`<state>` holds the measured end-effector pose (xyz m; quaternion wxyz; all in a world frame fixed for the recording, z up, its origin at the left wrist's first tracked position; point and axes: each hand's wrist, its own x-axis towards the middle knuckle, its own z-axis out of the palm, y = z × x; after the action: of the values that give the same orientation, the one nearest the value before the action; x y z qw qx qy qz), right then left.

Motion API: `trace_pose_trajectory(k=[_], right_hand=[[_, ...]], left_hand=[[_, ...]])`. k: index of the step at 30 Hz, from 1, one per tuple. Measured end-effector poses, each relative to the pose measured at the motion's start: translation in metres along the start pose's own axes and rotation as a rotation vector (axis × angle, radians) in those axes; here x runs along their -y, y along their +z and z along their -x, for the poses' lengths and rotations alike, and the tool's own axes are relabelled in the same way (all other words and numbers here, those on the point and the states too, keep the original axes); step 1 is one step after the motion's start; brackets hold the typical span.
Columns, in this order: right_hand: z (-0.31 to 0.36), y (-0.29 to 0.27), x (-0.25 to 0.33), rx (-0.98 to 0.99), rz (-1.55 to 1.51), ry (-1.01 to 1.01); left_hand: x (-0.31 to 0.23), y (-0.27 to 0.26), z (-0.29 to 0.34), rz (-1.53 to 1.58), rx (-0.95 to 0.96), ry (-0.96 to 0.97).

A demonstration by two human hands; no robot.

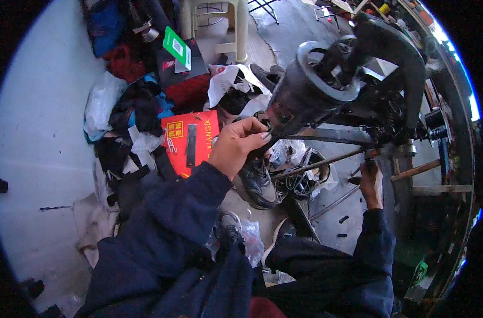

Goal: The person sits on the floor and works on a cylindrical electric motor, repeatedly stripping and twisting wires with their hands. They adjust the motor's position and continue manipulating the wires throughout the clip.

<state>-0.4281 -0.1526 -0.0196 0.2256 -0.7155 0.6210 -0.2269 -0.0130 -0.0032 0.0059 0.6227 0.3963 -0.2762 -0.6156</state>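
Note:
A black, cast-metal shoe-repair sewing machine [310, 90] leans in from the upper right, with a round drum-like part and a long narrow arm. My left hand [236, 146] is closed in a pinch at the left end of that arm, thumb and forefinger together. What lies between the fingertips is too small to make out. Just below this hand is a dark grey sneaker [256, 183]; whether the hand touches it I cannot tell. Under the machine's right side, my right hand [371, 183] is closed around a dark handle [354, 180], mostly hidden by the fingers.
A red shopping bag [191, 140] stands left of my left hand, among piled dark clothes and plastic bags. A white bag [236, 87] and a cream plastic stool [215, 26] are farther back. Metal rods [321, 163] cross below the machine. Shelving [443, 188] lines the right.

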Motion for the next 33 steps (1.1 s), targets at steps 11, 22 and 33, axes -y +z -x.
trace_pose_trajectory(k=[11, 22, 33], right_hand=[[-0.003, -0.006, -0.003, 0.101, -0.171, 0.328], [-0.008, -0.092, 0.060, -0.328, -0.049, -0.078], [-0.050, -0.105, -0.053, -0.435, 0.221, -0.054]], left_hand=[[0.002, -0.002, -0.003, -0.047, 0.001, 0.037], [0.002, -0.001, 0.000, -0.037, -0.021, 0.010], [0.002, -0.004, 0.002, -0.077, 0.011, -0.017]])
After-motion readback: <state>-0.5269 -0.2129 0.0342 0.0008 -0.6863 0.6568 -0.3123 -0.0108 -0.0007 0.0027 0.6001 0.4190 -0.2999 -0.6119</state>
